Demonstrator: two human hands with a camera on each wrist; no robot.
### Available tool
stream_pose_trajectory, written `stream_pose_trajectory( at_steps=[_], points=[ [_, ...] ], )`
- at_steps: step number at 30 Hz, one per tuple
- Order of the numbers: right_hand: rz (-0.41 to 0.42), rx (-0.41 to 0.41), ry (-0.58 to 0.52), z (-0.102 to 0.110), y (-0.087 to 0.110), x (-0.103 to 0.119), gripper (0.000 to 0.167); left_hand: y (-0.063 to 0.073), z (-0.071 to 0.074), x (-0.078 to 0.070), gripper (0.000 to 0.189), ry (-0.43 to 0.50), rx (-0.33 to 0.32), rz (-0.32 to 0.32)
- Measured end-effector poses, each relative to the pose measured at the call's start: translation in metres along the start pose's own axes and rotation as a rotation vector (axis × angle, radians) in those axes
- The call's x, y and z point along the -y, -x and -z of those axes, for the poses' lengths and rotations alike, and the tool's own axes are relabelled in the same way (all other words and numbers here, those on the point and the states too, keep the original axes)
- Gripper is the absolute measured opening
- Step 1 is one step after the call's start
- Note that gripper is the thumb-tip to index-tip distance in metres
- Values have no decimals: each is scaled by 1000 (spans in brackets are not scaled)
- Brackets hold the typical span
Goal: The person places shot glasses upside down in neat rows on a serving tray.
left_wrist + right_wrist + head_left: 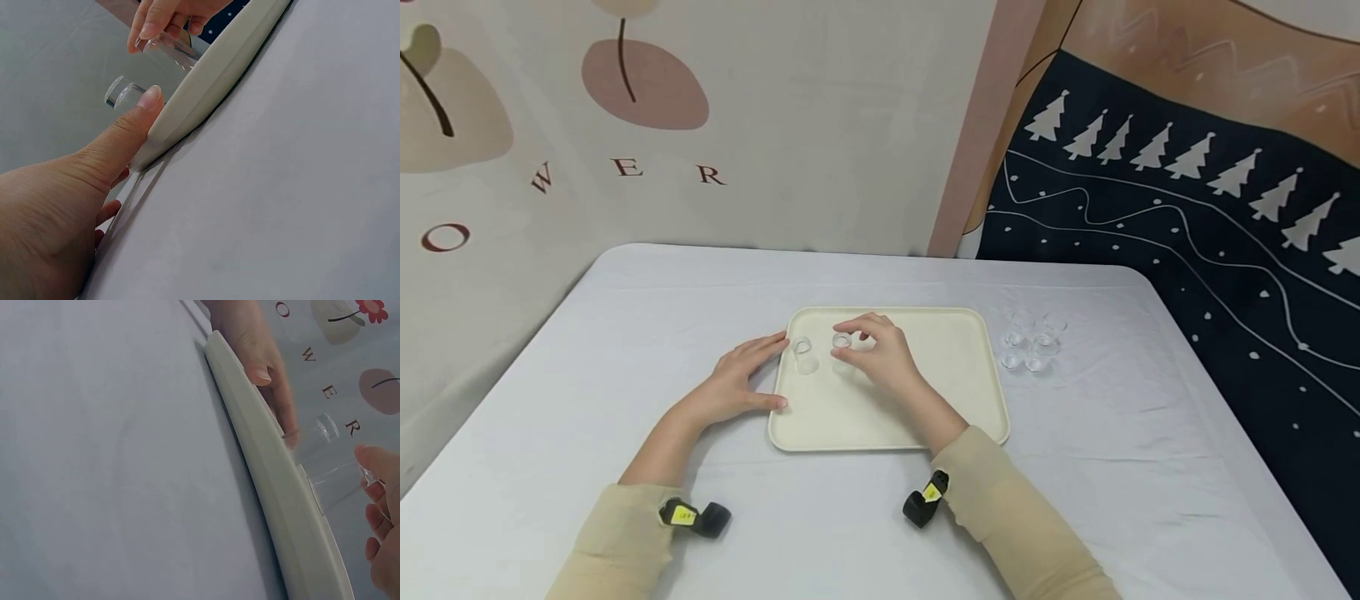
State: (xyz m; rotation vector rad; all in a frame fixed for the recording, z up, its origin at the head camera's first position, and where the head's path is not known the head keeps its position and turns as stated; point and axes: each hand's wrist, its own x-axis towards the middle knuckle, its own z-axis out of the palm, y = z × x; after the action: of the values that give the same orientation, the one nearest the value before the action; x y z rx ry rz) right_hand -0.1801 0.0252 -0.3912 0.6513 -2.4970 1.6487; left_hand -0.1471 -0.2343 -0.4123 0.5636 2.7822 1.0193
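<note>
A cream tray (940, 383) lies on the white-covered table. My left hand (733, 382) spreads its thumb and fingers along the tray's left edge, touching the rim. Near that edge stands a small clear glass (802, 345), its thick end uppermost. To the right of it, my right hand (886, 354) pinches the top of a second clear glass (842, 340) between thumb and fingertips. In the right wrist view this held glass (337, 485) is upright, its wider end at the tray rim line and its narrower end at the fingers.
Several more clear glasses (1032, 342) stand grouped on the white tablecloth (1112, 400), right of the tray. A pale printed curtain (820, 125) hangs behind the table, and a dark cloth with white trees (1150, 208) hangs at the right.
</note>
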Motion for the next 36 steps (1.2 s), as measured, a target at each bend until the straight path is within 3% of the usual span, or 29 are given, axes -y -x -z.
stream_pose_trajectory(
  at_steps=[20,36],
  points=[
    [-35,34,73,-5,1,-3,33,1,1,0,99,-11,0,-15],
    [40,-22,23,31,17,11,38,0,0,-1,100,-9,-3,-20]
  ],
)
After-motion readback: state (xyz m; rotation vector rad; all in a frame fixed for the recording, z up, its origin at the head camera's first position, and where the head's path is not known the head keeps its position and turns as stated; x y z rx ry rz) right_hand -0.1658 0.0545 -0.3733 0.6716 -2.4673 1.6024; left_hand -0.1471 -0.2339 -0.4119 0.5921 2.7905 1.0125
